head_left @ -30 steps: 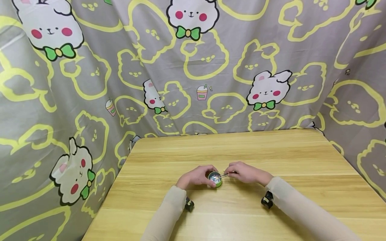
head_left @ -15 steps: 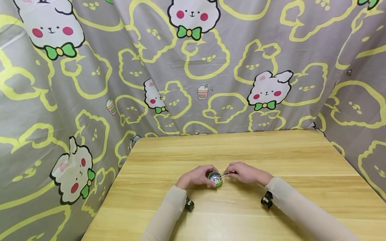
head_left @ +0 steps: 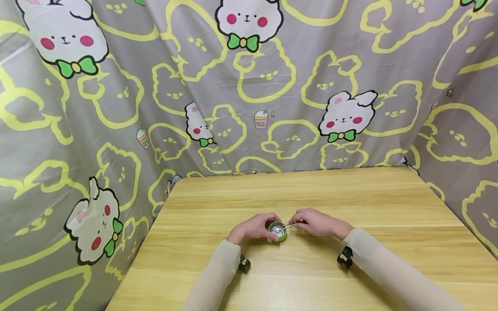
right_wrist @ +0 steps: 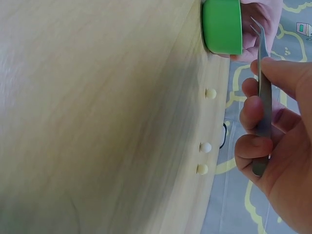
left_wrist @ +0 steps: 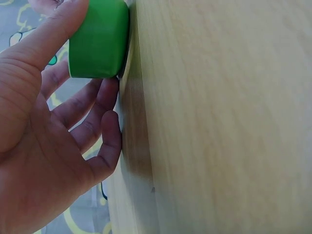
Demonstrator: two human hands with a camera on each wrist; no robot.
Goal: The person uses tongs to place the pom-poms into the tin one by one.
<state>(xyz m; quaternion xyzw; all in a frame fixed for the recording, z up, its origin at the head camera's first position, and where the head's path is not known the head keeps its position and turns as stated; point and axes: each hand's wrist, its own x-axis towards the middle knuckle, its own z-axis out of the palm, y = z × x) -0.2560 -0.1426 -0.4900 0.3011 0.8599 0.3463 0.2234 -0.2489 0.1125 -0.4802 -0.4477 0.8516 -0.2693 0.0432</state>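
A small round green tin point(head_left: 281, 238) with a shiny inside stands on the table in the head view. My left hand point(head_left: 254, 226) holds it by the side, thumb at the near rim and fingers around the far side. In the left wrist view the thumb lies against the green wall point(left_wrist: 100, 41). My right hand point(head_left: 316, 223) pinches a pair of metal tweezers point(right_wrist: 264, 105), which points left toward the tin's opening. In the right wrist view the tweezers' two tips are spread apart just above the rim, with nothing seen between them.
Several small pale round beads, such as this one point(right_wrist: 205, 147), lie on the wooden table point(head_left: 311, 276) near the right hand. A patterned grey curtain point(head_left: 272, 86) hangs behind and on both sides of the table.
The tweezers' tips have shifted slightly over the tin. Both hands otherwise keep their places, the left on the tin and the right on the tweezers.
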